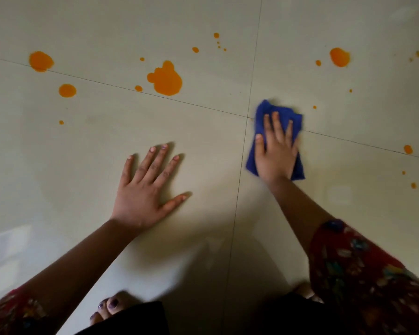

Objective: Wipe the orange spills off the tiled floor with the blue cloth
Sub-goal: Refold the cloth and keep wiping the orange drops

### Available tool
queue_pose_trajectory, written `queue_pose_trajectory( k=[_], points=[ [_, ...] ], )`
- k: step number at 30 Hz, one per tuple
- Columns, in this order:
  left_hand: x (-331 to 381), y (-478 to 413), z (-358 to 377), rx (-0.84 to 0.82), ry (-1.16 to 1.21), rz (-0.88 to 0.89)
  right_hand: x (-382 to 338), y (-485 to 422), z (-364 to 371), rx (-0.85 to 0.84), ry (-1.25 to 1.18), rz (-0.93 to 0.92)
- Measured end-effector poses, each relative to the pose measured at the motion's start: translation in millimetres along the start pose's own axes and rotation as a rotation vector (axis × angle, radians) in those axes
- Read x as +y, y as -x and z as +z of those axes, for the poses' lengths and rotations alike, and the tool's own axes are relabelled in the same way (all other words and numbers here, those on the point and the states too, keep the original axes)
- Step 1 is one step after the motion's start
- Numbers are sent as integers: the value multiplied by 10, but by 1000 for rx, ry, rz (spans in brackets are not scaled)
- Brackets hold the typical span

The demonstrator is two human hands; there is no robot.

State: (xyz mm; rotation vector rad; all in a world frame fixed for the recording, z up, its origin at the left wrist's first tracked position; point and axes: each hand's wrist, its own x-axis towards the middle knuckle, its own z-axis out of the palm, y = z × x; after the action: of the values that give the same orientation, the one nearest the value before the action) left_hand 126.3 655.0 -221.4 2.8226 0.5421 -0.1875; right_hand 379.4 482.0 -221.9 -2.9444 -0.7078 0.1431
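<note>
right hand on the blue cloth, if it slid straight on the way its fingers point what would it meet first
Only bare tiled floor, as far as the picture shows. The right hand and blue cloth would pass left of the round orange spill, probably missing it.

The right hand [276, 153] lies over the middle of the blue cloth [264, 110], so only its edges show around the fingers [275, 125], and whatever is on the floor [203, 141] beneath it is out of sight. The palm of the left hand [145, 189] is hidden against the floor. Both arms run off the bottom of the view. The right sleeve [363, 274] is cut by the right edge, its print a blur; the left sleeve [7, 315] is just a corner. A dark garment [131, 320] covers part of the toes [111, 304]. The faint speck [418, 53] far right is too small and smeared to tell what it is
</note>
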Motion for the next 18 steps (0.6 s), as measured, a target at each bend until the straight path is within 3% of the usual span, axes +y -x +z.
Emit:
queue_pose_trajectory(
  k=[3,4,5,8,9,12,14,18],
  points=[
    [26,10,-31,-9,-7,-5,83,532,52,-64,-4,-375],
    [25,7,-45,-14,-4,-6,233,637,35,-70,3,-370],
    [31,2,-54,-20,-2,-6,391,652,15,-58,-1,-250],
    [44,11,-73,-31,4,-16,658,276,-50,28,-66,403],
    [45,11,-76,-31,6,-19,686,54,-84,44,-94,537],
    [55,-6,-91,-46,7,-15,606,-620,-176,36,-144,641],
    [64,-13,-102,-56,8,-21,370,-745,-109,7,-92,467],
    [79,4,-112,-64,25,-24,226,-22,-36,-58,-37,-219]
  ],
)
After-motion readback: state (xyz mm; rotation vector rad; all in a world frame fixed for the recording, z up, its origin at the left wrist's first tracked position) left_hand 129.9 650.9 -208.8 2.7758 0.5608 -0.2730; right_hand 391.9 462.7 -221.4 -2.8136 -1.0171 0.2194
